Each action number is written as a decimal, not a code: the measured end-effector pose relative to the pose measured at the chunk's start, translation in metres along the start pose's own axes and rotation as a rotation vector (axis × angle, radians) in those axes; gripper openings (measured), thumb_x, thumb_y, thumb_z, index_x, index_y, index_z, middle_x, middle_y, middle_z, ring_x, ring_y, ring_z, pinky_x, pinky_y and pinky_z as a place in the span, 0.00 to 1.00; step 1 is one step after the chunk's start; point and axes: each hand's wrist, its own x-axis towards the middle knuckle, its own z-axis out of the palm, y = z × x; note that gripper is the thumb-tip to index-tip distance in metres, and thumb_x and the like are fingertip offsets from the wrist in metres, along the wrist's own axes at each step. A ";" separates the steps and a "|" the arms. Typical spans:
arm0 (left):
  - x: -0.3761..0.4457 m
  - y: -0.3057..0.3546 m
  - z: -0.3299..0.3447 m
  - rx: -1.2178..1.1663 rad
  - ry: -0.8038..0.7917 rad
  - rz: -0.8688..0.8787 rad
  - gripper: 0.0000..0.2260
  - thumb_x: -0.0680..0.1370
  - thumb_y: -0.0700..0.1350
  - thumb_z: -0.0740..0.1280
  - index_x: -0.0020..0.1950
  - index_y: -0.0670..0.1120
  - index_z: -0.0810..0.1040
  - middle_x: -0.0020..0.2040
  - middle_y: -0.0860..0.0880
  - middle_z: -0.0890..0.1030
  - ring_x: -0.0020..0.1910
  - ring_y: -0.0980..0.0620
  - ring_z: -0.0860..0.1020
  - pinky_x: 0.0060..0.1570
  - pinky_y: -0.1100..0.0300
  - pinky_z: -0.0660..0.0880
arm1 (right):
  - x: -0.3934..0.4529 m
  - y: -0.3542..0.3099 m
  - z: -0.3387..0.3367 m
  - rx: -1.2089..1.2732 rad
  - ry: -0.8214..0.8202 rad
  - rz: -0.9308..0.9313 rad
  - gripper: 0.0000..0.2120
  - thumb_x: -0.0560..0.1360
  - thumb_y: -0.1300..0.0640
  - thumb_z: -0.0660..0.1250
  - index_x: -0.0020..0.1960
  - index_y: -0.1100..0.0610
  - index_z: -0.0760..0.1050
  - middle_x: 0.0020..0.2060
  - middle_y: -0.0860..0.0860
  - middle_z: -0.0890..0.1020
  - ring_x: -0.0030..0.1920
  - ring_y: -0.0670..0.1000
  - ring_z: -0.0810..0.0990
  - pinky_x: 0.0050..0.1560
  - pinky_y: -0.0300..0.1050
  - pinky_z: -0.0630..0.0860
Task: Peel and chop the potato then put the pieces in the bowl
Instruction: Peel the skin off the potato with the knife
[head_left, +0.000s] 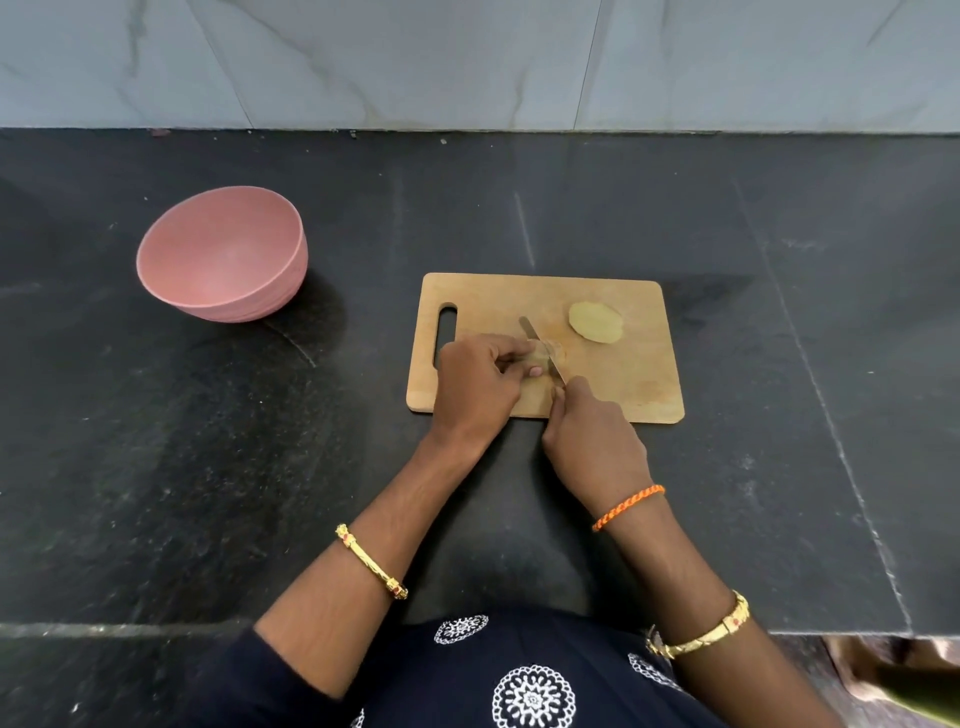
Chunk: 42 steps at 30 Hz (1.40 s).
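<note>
Board (623, 384) – wooden, on dark counter (208, 467) | left hand (480, 376) – curled round potato piece (551, 352) on board | right hand (592, 436) – grips knife (543, 348), blade across that piece | potato half (596, 322) – peeled, flat on board, apart | bowl (223, 254) – pink, far left on counter

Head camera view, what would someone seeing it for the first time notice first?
Probably the two hands at work on the wooden cutting board: the left hand holds a potato piece while the right hand draws a knife through it. Next, the peeled potato half lying at the board's far right, and the empty pink bowl standing apart to the left on the dark counter.
</note>
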 end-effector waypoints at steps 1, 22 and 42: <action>-0.001 0.000 0.000 0.001 0.002 -0.001 0.10 0.68 0.36 0.75 0.49 0.41 0.84 0.45 0.47 0.85 0.41 0.62 0.80 0.48 0.69 0.77 | -0.003 0.002 0.001 -0.006 -0.001 0.004 0.10 0.82 0.51 0.49 0.47 0.56 0.61 0.32 0.51 0.67 0.39 0.58 0.72 0.38 0.48 0.66; -0.004 -0.001 0.000 -0.064 -0.061 -0.032 0.10 0.65 0.39 0.78 0.44 0.42 0.84 0.43 0.49 0.84 0.39 0.62 0.80 0.44 0.72 0.75 | -0.028 0.019 -0.010 0.231 0.196 -0.099 0.14 0.81 0.49 0.52 0.42 0.56 0.64 0.30 0.56 0.75 0.33 0.60 0.76 0.35 0.53 0.73; -0.004 -0.006 0.000 -0.034 -0.039 0.038 0.10 0.65 0.40 0.78 0.44 0.41 0.84 0.41 0.48 0.83 0.38 0.57 0.81 0.42 0.65 0.78 | -0.032 0.018 0.002 0.010 0.019 0.028 0.11 0.82 0.49 0.48 0.47 0.55 0.61 0.42 0.59 0.76 0.45 0.63 0.77 0.39 0.49 0.66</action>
